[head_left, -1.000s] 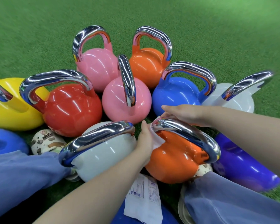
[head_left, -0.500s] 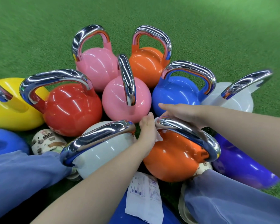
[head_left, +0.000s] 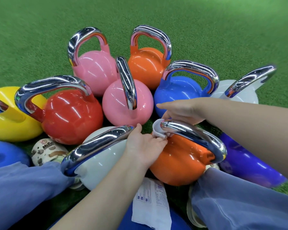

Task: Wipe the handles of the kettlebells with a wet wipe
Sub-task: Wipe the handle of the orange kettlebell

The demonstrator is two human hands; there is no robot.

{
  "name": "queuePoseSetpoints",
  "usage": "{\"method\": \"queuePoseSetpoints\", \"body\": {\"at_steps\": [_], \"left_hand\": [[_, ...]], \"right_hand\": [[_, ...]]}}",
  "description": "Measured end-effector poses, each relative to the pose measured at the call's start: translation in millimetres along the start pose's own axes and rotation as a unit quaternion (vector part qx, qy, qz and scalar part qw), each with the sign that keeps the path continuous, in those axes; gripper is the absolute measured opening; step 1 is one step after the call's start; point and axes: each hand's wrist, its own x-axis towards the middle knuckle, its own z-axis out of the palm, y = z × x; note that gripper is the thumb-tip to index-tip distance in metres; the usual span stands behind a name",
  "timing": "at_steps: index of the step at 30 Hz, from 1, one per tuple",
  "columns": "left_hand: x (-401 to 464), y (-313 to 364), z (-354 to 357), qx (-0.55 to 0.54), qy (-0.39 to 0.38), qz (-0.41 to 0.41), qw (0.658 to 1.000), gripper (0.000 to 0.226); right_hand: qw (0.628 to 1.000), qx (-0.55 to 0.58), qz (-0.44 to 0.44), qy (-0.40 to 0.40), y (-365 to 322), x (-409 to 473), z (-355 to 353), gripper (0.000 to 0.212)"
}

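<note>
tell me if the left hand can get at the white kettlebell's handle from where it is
Probably yes: the left hand, gripping the wet wipe, sits right beside the white kettlebell's handle, with nothing between them.

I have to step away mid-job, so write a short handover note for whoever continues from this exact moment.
Left hand pinches the wet wipe against the far end of the near orange kettlebell's handle.
Right hand rests on that same end; its grip is partly hidden.
Wipe packet lies on the lap.
Done: cannot tell which handles are already clean.
Left: finish this handle, then the other kettlebells standing around it on the turf.
</note>
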Motion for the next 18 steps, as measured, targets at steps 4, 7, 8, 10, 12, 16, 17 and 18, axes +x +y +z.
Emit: {"method": "queuePoseSetpoints", "body": {"at_steps": [4,7,8,10,12,16,17,18], "left_hand": [[3,-8,3,-0.078,-0.002,-0.001,0.997,0.052],[1,-10,3,-0.087,0.003,-0.001,0.996,0.047],[1,-10,3,-0.085,0.003,0.001,0.996,0.046],[-1,-11,3,-0.063,0.009,0.009,0.998,0.045],[-3,-11,6,-0.029,0.019,0.018,0.999,0.046],[-13,-12,12,0.025,0.012,0.037,0.999,0.046],[-16,-13,13,0.037,0.006,0.040,0.998,0.045],[-18,-14,13,0.052,-0.004,0.047,0.998,0.043]], "right_hand": [[1.000,0.008,0.003,-0.008,1,-2,-1,0.072],[1.000,-0.003,0.008,-0.009,3,-1,-2,0.071],[1.000,-0.008,0.011,-0.011,4,-1,-2,0.072],[1.000,-0.009,0.014,-0.016,5,1,-3,0.074],[1.000,0.000,0.012,-0.022,6,0,-2,0.074],[0.999,0.006,-0.008,-0.030,6,-5,-1,0.072],[0.999,0.011,-0.011,-0.036,7,-7,-2,0.073],[0.999,0.016,-0.015,-0.040,7,-10,-4,0.074]]}}
